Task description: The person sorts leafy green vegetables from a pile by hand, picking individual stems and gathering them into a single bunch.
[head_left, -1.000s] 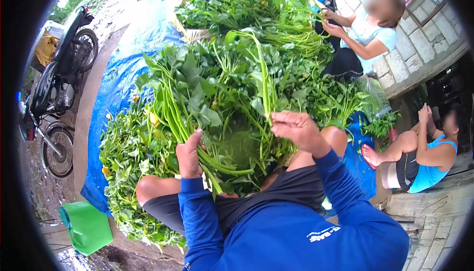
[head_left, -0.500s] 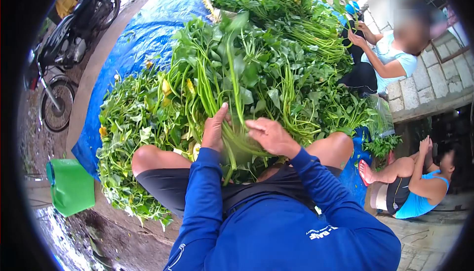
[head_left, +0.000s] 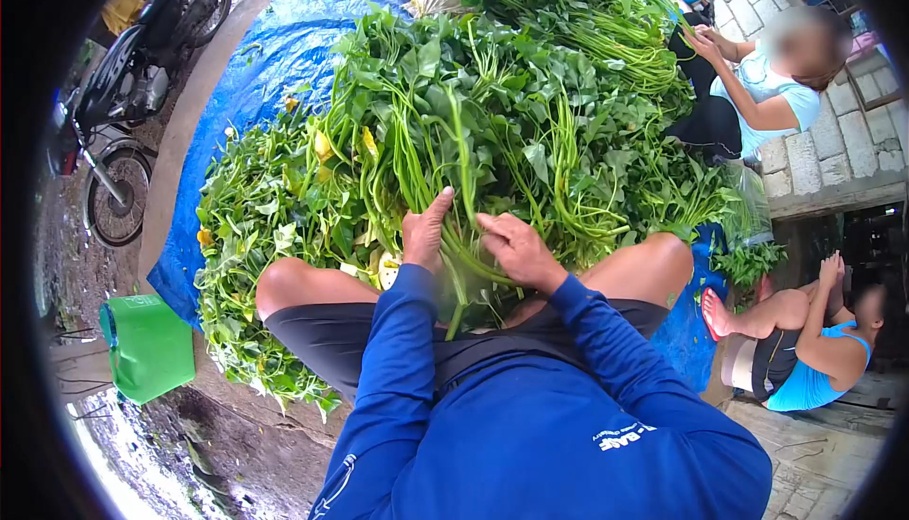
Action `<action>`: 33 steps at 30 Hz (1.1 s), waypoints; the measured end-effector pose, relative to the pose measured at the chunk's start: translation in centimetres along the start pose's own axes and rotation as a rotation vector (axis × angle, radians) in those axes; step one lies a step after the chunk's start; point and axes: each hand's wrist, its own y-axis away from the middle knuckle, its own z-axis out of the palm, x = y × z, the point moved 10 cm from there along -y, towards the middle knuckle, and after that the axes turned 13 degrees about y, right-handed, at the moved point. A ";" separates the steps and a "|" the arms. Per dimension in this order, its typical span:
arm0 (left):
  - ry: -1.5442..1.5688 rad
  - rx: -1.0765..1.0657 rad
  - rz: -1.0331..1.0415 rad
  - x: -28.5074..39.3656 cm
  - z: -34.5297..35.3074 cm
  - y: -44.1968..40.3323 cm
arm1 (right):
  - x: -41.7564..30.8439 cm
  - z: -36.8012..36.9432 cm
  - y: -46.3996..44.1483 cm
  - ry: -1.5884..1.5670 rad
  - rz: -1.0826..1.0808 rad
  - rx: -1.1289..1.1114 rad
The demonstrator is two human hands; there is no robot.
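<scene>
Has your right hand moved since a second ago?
Yes: judged against the blue tarp at the right of the view, the right hand is farther left now, closer to the left hand.

Tarp (head_left: 275, 42) bright blue, upper left; leaves (head_left: 530, 75) green, centre; container (head_left: 150, 348) green, lower left; shirt (head_left: 559, 435) blue, white lettering.

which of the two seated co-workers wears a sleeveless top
The lower co-worker, in bright blue; the upper co-worker wears a short-sleeved pale top.
</scene>
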 end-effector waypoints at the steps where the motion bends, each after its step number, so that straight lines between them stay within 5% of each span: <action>1: -0.015 0.018 0.039 0.7 0.1 0.3 | -0.5 -1.9 0.1 -0.014 0.073 0.077; 10: -0.235 0.082 0.208 2.4 -0.1 0.9 | -6.7 -13.7 -3.3 0.547 -0.149 0.335; 13: -0.204 0.061 0.197 2.4 0.4 1.1 | -3.8 -10.2 -5.3 0.621 -0.160 0.213; 16: -0.117 0.002 0.071 1.3 0.2 0.8 | 0.0 -1.2 -3.7 0.489 -0.117 -0.235; 17: -0.088 -0.010 0.000 0.4 -0.5 0.2 | 2.5 1.9 -2.3 0.332 0.056 -0.403; 21: -0.030 -0.058 -0.270 -1.8 -0.6 0.5 | 3.6 4.9 0.3 0.061 0.128 -0.402; 25: 0.057 0.018 0.025 -0.9 -0.9 -0.5 | 4.5 5.6 0.7 0.021 0.095 -0.348; 26: -0.012 0.193 0.214 -0.5 -2.9 -0.7 | 4.5 6.2 0.7 -0.005 0.083 -0.356; 29: -0.314 0.032 0.088 -0.9 -1.7 -0.4 | 1.8 7.8 1.5 0.170 0.079 -0.504; 31: -0.214 0.087 -0.145 -2.0 -2.2 0.1 | 1.7 8.1 2.0 0.170 -0.017 -0.374; 33: -0.161 0.056 -0.042 0.2 -1.1 0.7 | 1.6 6.2 1.4 0.109 -0.088 -0.216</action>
